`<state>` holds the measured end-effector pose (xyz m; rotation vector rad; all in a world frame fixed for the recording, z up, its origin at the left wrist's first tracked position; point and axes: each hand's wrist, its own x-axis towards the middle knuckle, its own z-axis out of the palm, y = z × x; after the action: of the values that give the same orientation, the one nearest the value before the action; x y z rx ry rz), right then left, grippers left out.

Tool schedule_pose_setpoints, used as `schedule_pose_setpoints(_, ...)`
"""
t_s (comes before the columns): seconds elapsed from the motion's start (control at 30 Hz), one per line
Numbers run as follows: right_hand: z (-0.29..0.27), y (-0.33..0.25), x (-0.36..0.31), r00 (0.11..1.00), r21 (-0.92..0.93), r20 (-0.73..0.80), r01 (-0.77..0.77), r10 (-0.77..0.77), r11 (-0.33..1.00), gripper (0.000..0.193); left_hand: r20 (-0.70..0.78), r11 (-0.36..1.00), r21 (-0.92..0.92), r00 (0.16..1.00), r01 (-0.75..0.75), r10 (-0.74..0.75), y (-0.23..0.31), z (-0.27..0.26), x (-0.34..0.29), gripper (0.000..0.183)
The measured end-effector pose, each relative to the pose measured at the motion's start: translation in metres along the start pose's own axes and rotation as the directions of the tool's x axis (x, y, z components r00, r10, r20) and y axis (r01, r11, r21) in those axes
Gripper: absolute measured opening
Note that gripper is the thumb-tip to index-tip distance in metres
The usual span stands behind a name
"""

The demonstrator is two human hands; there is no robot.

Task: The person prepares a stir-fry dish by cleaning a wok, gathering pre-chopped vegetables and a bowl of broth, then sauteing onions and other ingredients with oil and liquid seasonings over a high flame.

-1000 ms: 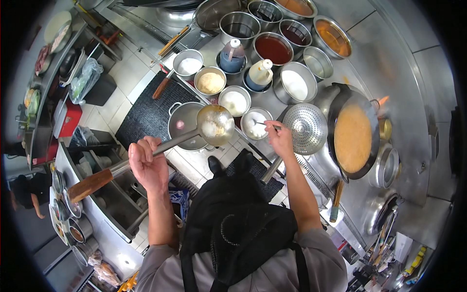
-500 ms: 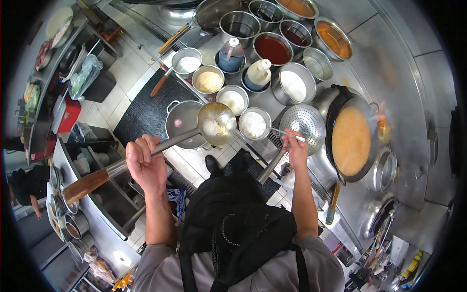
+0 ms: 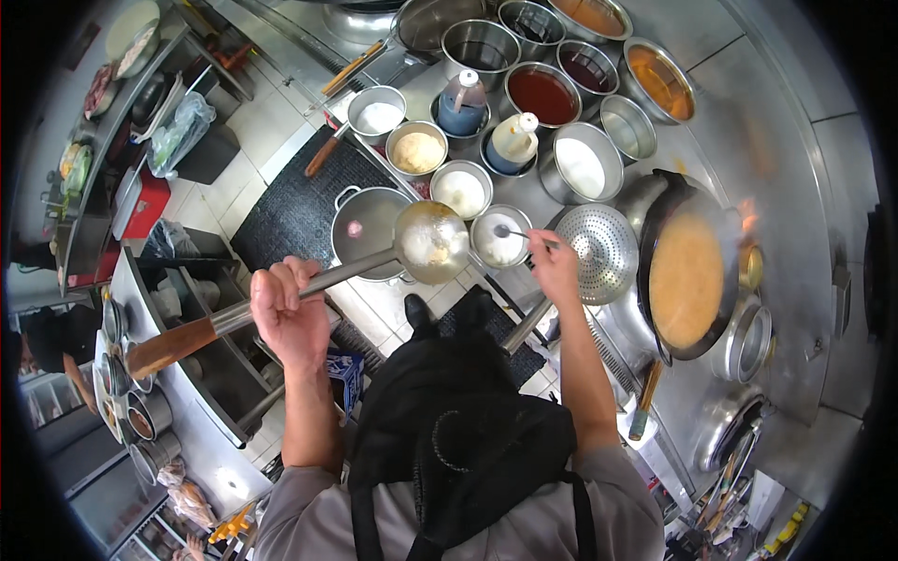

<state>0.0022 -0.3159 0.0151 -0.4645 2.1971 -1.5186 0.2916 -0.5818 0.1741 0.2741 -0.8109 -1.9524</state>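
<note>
My left hand point(image 3: 291, 313) is closed around the metal shaft of a long ladle point(image 3: 432, 224), just past its wooden grip. Some pale yellowish and white stuff lies in the ladle's bowl, held level beside the seasoning pots. In my right hand point(image 3: 556, 265) is a small metal spoon point(image 3: 505, 231), pinched by its handle. The spoon's head is over or in a round steel pot of white powder point(image 3: 499, 254); whether it touches the powder I cannot tell. Right of that hand lies a perforated strainer point(image 3: 599, 254), its handle slanting down toward me.
A wok point(image 3: 687, 285) of orange-brown liquid sits at right, with flame point(image 3: 748, 217) behind it. Pots of powders and sauces and two squeeze bottles point(image 3: 513, 142) crowd the counter ahead. A two-handled pot point(image 3: 365, 234) stands beyond the ladle shaft. Another person point(image 3: 61, 346) is at far left.
My right hand has moved left and slightly away from me, bringing the spoon's head further over the white powder pot. The ladle stays nearly still; the whole view shifts slightly.
</note>
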Motion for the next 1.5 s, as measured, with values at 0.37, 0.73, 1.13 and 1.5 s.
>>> schedule_pose_setpoints(0.37, -0.023, 0.002, -0.016, 0.958, 0.386, 0.066, -0.283, 0.28, 0.878, 0.029, 0.002, 0.992, 0.106, 0.997, -0.072, 0.072, 0.008, -0.008, 0.002, 0.041)
schedule_pose_setpoints(0.73, -0.051, 0.0, -0.03, 0.964, 0.462, -0.03, -0.222, 0.266, 0.858, 0.032, 0.022, 0.999, 0.051, 1.0, -0.011, 0.01, -0.01, 0.005, 0.004, 0.041)
schedule_pose_setpoints(1.13, -0.027, -0.024, -0.014, 0.976, 0.237, -0.015, -0.206, 0.215, 0.949, 0.028, -0.001, 0.999, 0.006, 0.999, 0.036, -0.036, -0.025, 0.01, -0.004, 0.041)
schedule_pose_setpoints(1.5, -0.01, 0.002, 0.003, 0.96, 0.242, 0.112, -0.276, 0.256, 0.93, 0.031, -0.012, 0.997, 0.062, 0.999, -0.047, 0.048, -0.004, 0.001, -0.012, 0.039)
